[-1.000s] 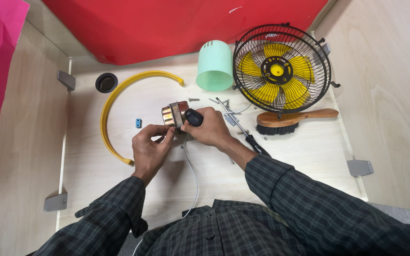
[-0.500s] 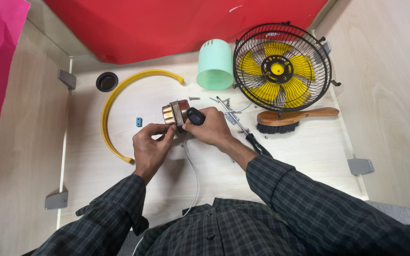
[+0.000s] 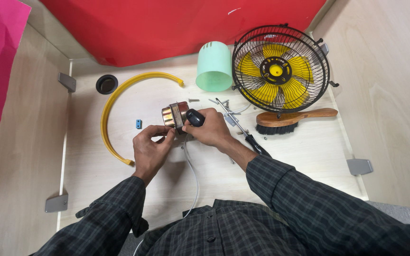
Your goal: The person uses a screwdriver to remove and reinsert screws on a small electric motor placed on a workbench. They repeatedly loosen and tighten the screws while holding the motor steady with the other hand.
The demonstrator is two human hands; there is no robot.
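Note:
Both my hands meet over the middle of the pale wooden table (image 3: pixel 119 189) around a small electric motor (image 3: pixel 175 115) with copper windings. My left hand (image 3: pixel 150 149) pinches the motor's near side from the left. From the right, my right hand (image 3: pixel 212 129) grips the motor's dark rear part, with a black round piece (image 3: pixel 194 117) under the thumb. A white cable (image 3: pixel 193 175) runs from the motor down toward my body.
A black wire-cage fan with yellow blades (image 3: pixel 280 68) lies at the back right beside a mint-green plastic cylinder (image 3: pixel 213 66). A wooden brush (image 3: pixel 293 121), a screwdriver (image 3: pixel 247 135) and loose screws lie right of my hands. A curved yellow strip (image 3: pixel 112 106), a blue bit (image 3: pixel 138 123) and a black ring (image 3: pixel 106 84) lie left.

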